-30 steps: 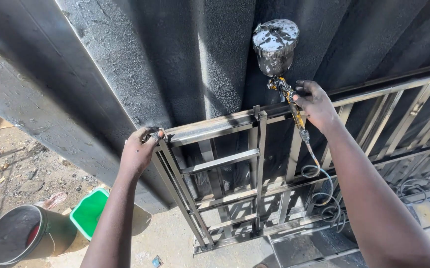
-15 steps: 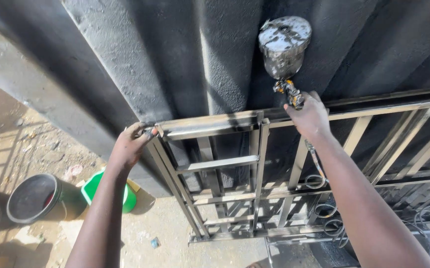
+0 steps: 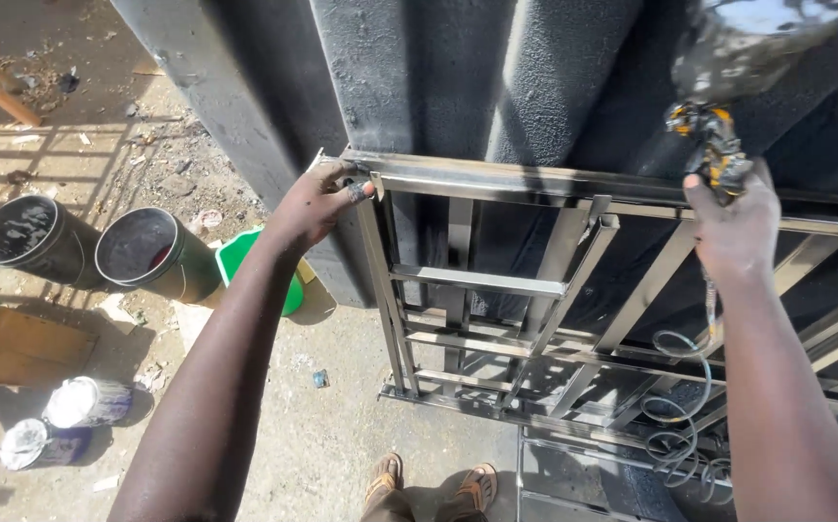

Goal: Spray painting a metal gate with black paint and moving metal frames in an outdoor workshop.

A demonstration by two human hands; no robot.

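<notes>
While the left hand [image 3: 317, 205] curls its fingers round the top corner of one bare metal gate frame [image 3: 496, 280], centre frame, the right hand [image 3: 733, 227] closes its fingers on one spray gun [image 3: 719, 145], upper right; a slackened hold could tip the frame; its coiled hose [image 3: 675, 425] might snag; two dark buckets [image 3: 90, 246], two tins [image 3: 57, 420], left.

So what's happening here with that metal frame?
A person stands over a metal frame that leans against a dark wall. The left hand grips the frame's top corner, while the right hand holds a spray gun with a paint-spattered cup on top, its coiled hose hanging down. Two dark buckets, a green tub and paint cans sit on the ground to the left.
</notes>
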